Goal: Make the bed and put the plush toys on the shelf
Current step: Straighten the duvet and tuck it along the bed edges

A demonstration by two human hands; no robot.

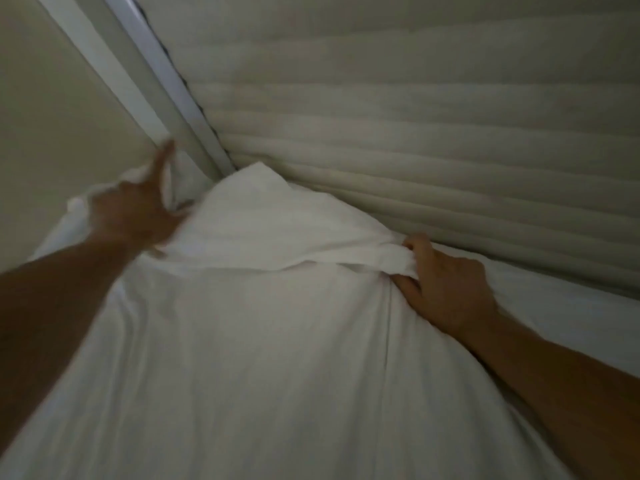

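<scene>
Right hand [446,285]: fingers curled tight round a bunched ridge of the sheet [242,341], knuckles up, thumb tucked under the gather; grip firm, just beside the lower edge of the headboard [415,133]. Left hand [138,213]: blurred; index finger stretched up toward the rail [145,84], other fingers partly folded, palm over the sheet's left upper edge; whether it pinches cloth cannot be told. Both forearms bare, entering from the lower left and lower right corners. Sheet: white, fills the lower and middle part of the view, spread across the bed with long shallow creases running toward the viewer; its top edge is folded over in a loose flap that peaks between the hands, the peak touching the corner where headboard and rail meet. A twisted band of cloth runs from the flap into the right hand. Headboard: pale, padded, quilted in horizontal ribs, filling the upper right; a strip of white bedding shows along its base to the right of the right hand. Rail: white, straight, slanting from the top left down to the corner, a dark seam between it and the headboard. Wall [45,116]: plain beige, upper left, beyond the rail. Light dim; no plush toys or shelf in view.
</scene>
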